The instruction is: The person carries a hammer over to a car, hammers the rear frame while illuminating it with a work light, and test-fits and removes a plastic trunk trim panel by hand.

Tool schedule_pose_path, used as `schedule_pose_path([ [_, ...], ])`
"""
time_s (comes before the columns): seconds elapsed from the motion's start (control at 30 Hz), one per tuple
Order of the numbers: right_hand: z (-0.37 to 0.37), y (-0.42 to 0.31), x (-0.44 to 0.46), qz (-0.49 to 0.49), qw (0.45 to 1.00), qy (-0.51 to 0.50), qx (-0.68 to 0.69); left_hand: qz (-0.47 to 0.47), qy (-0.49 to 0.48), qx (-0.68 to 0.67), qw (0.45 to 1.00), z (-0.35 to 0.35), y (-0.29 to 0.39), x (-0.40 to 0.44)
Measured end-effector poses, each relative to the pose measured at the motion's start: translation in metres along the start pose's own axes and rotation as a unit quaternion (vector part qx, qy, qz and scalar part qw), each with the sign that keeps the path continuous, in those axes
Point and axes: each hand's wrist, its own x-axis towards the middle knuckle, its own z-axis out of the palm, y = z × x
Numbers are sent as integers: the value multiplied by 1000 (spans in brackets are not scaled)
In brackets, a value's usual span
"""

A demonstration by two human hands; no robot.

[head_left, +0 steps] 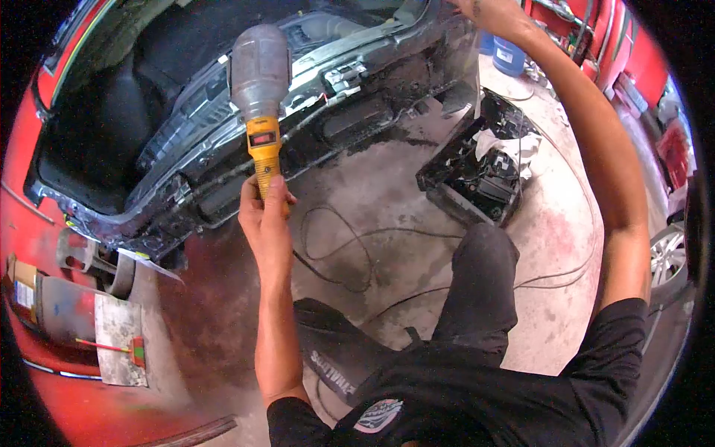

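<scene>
A corded work lamp with a grey bulbous guard and a yellow handle stands upright in my left hand, whose fingers wrap round the handle's lower end. Behind the lamp is the exposed rear body panel of a car, black and dusty, with a brightly lit strip along its upper edge. My right arm reaches up to the car's right rear corner. The top edge of the view cuts off part of my right hand, and its fingers are mostly hidden; contact with the car is unclear.
A black plastic bin with parts and white paper or cloth stands on the concrete floor. A dark cable loops across the floor before my knees. At the back right is a blue container; a scuffed board lies at left.
</scene>
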Motion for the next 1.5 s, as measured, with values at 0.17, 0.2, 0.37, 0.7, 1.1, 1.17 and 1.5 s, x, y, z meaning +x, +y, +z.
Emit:
schedule_pose_path([
  [0.17, -44, -29, 15, 88, 989, 78, 89, 5, -6, -7, 1000, 4, -2, 3],
  [0.2, -42, -19, 23, 61, 986, 124, 94, 6, -8, -7, 1000, 5, -2, 3],
  [0.37, -10, -9, 11, 10, 999, 32, -24, 1, -13, -26, 1000, 12, -4, 6],
  [0.7, -17, -14, 2, 41, 995, -96, 5, 9, -3, -2, 1000, 6, 2, 4],
  [1.1, 0, -60, -14, 77, 990, -110, 42, 0, 3, 2, 1000, 8, 5, 4],
  [1.17, 18, -65, -21, 93, 986, -137, 9, 4, 6, -7, 1000, 8, 0, 4],
  [1.5, 4, -46, -22, 81, 986, -142, 34, 11, 16, -20, 1000, 5, -4, 3],
])
